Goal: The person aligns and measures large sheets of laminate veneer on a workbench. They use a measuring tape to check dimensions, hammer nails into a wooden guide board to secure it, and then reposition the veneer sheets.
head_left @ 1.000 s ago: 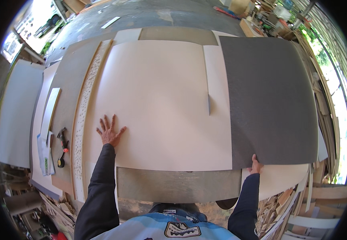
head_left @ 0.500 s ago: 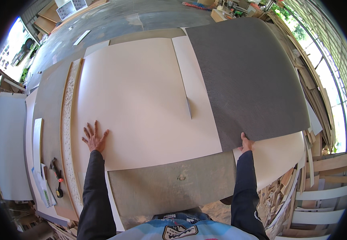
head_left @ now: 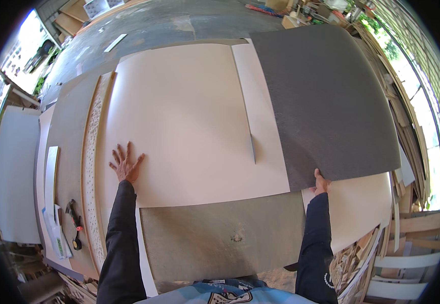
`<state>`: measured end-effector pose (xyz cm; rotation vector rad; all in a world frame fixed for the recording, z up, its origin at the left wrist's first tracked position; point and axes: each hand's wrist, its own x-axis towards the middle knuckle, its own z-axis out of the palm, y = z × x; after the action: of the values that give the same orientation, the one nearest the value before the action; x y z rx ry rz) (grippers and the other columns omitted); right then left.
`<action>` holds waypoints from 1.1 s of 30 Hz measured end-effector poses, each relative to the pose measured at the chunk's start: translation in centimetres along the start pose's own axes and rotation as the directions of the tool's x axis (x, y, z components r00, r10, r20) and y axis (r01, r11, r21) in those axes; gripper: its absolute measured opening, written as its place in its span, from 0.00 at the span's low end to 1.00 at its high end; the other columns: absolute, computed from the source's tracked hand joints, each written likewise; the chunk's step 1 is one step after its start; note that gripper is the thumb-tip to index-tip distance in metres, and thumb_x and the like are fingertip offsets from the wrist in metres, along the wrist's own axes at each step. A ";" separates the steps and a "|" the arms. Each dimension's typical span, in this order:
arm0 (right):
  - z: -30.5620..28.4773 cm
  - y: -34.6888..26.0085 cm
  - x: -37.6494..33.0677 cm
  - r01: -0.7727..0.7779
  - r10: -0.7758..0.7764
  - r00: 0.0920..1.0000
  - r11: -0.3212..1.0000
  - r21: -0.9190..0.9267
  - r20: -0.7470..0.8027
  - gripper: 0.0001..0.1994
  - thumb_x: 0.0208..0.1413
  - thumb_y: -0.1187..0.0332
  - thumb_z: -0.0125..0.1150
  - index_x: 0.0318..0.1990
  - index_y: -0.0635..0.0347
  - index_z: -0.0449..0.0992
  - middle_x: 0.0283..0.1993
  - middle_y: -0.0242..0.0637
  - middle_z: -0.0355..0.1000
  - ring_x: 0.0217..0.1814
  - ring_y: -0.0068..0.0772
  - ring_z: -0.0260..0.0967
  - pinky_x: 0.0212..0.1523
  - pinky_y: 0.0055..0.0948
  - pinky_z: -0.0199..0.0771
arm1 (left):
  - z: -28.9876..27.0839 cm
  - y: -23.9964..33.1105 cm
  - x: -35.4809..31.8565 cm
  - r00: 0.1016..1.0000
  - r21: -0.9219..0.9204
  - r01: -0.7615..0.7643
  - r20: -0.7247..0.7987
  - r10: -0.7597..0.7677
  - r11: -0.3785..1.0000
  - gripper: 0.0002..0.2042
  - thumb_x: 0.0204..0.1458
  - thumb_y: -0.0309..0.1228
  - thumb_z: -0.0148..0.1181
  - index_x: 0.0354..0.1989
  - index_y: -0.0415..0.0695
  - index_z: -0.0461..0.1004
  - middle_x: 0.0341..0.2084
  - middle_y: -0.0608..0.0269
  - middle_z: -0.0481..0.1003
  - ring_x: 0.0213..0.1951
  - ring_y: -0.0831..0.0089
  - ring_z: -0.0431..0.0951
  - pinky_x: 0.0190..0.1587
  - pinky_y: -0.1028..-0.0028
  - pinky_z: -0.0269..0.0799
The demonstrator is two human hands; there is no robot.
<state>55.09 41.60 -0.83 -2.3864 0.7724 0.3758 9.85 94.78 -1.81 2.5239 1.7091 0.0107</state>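
Note:
My left hand (head_left: 127, 164) lies flat with fingers spread on a large cream sheet (head_left: 179, 111), close to its left side. A dark line runs down this sheet from the far edge, ending in a narrow raised grey lip (head_left: 253, 149). To the right lies a dark grey sheet (head_left: 331, 101). My right hand (head_left: 321, 182) grips its near edge, thumb on top; the fingers beneath are mostly hidden. Between my arms shows a worn brownish board (head_left: 220, 233) under the cream sheet. Another pale sheet (head_left: 357, 207) shows beneath the grey one.
Left of the cream sheet runs a long speckled strip with wooden edges (head_left: 93, 142). Beyond it lie a hammer (head_left: 72, 213), a tape measure (head_left: 77, 244) and a white strip (head_left: 51, 177). Stacked wood offcuts (head_left: 402, 121) line the right side. Concrete floor (head_left: 179, 25) stretches beyond.
The cream and grey sheets have slid away from me, baring more of the worn board. Both hands have moved along with them. The raised lip now ends nearer the cream sheet's near edge.

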 end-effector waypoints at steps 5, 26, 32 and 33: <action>0.7 -1.9 -0.8 -0.006 0.006 1.000 0.995 -0.101 0.004 0.41 0.49 0.38 0.65 0.47 0.78 0.75 0.38 0.54 0.75 0.19 0.43 0.73 0.17 0.32 0.75 | -0.1 -0.3 1.0 1.000 -0.030 0.002 -0.013 -0.002 1.000 0.42 0.49 0.69 0.48 0.72 0.67 0.49 0.74 0.58 0.38 0.74 0.55 0.31 0.68 0.40 0.21; 2.9 -5.2 1.7 0.074 -0.076 0.997 0.996 0.058 0.032 0.41 0.48 0.40 0.67 0.50 0.79 0.72 0.47 0.53 0.75 0.20 0.44 0.75 0.17 0.31 0.74 | 0.8 1.6 6.2 0.999 0.032 0.001 -0.046 0.001 0.999 0.41 0.51 0.67 0.47 0.73 0.68 0.46 0.74 0.58 0.39 0.74 0.54 0.35 0.67 0.35 0.29; 3.6 -6.2 2.2 0.086 -0.088 0.996 0.995 0.056 0.031 0.41 0.47 0.39 0.67 0.47 0.79 0.74 0.41 0.55 0.75 0.19 0.42 0.74 0.16 0.31 0.73 | 1.4 1.8 8.0 0.998 0.033 -0.004 -0.058 0.006 0.999 0.41 0.51 0.68 0.46 0.73 0.69 0.46 0.74 0.59 0.40 0.74 0.54 0.35 0.67 0.35 0.29; 3.8 -6.5 2.0 0.091 -0.092 0.995 0.994 0.055 0.026 0.41 0.47 0.39 0.67 0.47 0.79 0.74 0.40 0.54 0.75 0.18 0.42 0.74 0.16 0.31 0.73 | 1.4 1.7 8.2 0.998 0.031 -0.002 -0.059 0.004 1.000 0.40 0.51 0.68 0.46 0.72 0.69 0.46 0.74 0.59 0.40 0.74 0.54 0.35 0.67 0.35 0.29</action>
<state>60.32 47.30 -1.70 -2.3515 0.6496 0.3463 14.58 101.67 -3.47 2.5730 1.7395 0.0602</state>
